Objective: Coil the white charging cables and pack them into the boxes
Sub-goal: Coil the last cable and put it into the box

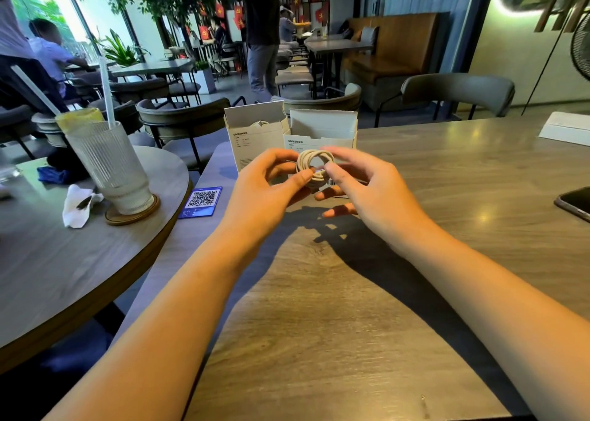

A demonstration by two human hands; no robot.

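While both hands, left hand (pixel 271 185) and right hand (pixel 357 181), are pinching the coiled cable (pixel 314 165), keeping the loops tight is helping it enter the open box (pixel 321 133).

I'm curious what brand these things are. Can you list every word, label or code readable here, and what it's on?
"UGREEN": on the left box, front panel.
"UGREEN": on the right box, front panel.
Small print under both logos: too small to read.
Barcode behind the coiled cable: unreadable.
QR code on the blue card: its caption is blurred.
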